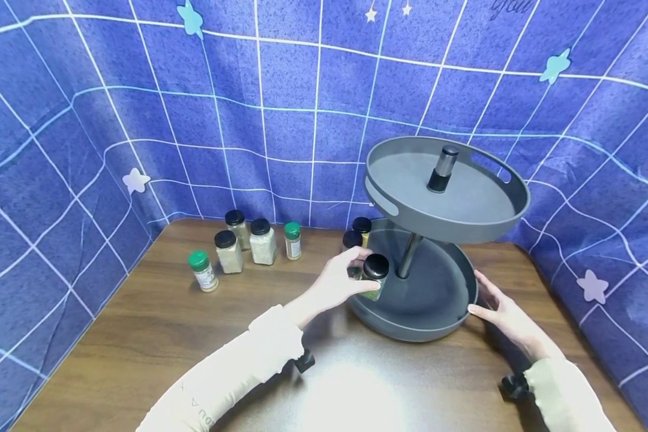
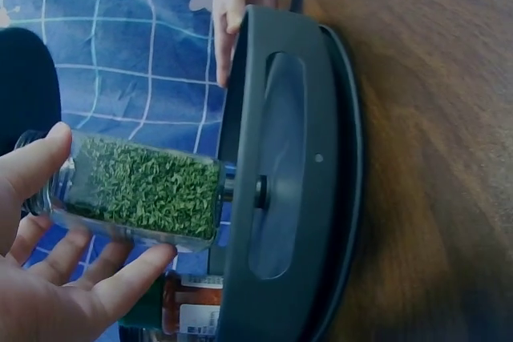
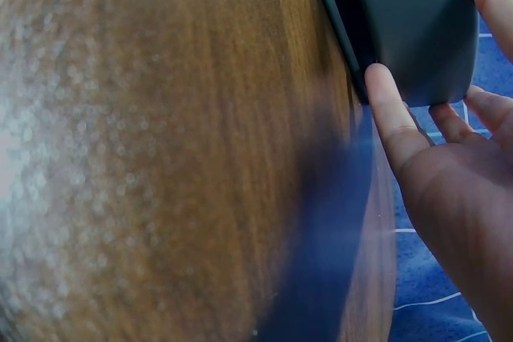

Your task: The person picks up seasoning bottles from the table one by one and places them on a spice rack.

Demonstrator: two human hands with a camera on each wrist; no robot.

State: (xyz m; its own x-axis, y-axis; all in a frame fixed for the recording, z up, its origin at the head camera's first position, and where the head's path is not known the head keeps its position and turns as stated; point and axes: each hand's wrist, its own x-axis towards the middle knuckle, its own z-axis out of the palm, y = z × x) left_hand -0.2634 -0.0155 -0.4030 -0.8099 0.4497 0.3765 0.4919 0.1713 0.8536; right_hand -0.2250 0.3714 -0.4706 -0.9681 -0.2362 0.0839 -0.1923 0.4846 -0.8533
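My left hand [image 1: 337, 277] grips a clear square jar [image 2: 148, 190] of green dried herb flakes with a black lid [image 1: 376, 264], thumb on one side and fingers on the other. The jar is over the left part of the lower tray [image 1: 432, 297] of a grey two-tier turntable. On the right, my right hand [image 1: 510, 321] touches the lower tray's outer wall [image 3: 425, 38] with spread fingers. Beyond the left hand, dark-lidded jars [image 1: 362, 225] stand at the tray's left side. A jar with reddish contents [image 2: 192, 306] shows below the herb jar in the left wrist view.
The upper tray [image 1: 464, 207] overhangs the lower one on a central post [image 1: 409, 255]. Left on the wooden table [image 1: 156, 336] stand black-lidded jars [image 1: 263, 243] and two green-capped bottles [image 1: 293, 241]. A blue gridded cloth [image 1: 281, 72] hangs behind and at both sides.
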